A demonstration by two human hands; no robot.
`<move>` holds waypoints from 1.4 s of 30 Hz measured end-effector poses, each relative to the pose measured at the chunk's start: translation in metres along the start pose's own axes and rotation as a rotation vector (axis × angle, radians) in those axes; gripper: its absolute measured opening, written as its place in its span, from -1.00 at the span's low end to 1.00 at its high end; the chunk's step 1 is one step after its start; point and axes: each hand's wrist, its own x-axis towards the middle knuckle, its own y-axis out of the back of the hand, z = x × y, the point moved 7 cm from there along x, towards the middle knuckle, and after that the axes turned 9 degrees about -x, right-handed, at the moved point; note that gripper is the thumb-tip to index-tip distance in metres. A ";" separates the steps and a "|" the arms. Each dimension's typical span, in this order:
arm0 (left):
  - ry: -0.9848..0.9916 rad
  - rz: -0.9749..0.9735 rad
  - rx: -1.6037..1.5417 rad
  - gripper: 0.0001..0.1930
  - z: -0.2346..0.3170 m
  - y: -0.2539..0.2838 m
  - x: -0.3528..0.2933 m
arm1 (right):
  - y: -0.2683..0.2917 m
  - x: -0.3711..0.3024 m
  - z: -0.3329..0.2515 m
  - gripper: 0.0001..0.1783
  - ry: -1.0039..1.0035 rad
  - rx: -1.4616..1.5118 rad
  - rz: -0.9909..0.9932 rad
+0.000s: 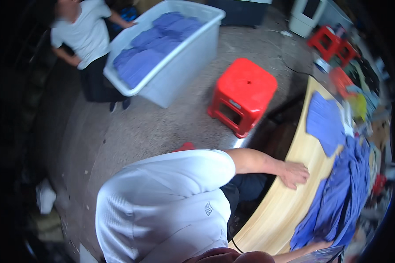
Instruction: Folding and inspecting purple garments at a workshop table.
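Observation:
My left hand (294,175) rests flat on the near edge of a light wood tabletop (267,219), fingers stretched out and holding nothing. At the lower right, my right hand (321,247) lies against the bottom of a crumpled heap of blue-purple cloth (342,193). Its fingers are partly hidden and blurred, so its grip does not show. Beyond the heap, a flatter blue-purple cloth piece (324,120) lies near the far end of the table.
A red plastic stool (245,85) stands on the floor beside the table. Behind it is a large pale tub (184,72) filled with blue-purple cloth; another person (85,37) has a hand on its rim. More red stools (327,41) and clutter sit at the upper right.

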 end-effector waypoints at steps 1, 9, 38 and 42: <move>-0.028 -0.074 -0.007 -0.54 0.002 -0.007 0.018 | 0.016 0.015 0.013 -0.66 0.027 -0.256 0.009; 0.100 0.022 -0.049 -0.23 -0.007 0.030 0.008 | 0.259 -0.025 -0.141 -0.41 0.226 0.677 -0.336; -0.135 0.019 0.117 -0.45 0.040 0.023 -0.078 | 0.183 -0.118 -0.161 0.25 0.178 0.419 -1.424; -0.072 0.018 0.025 -0.36 0.017 0.032 -0.076 | 0.204 -0.038 -0.237 0.14 0.320 0.705 -1.156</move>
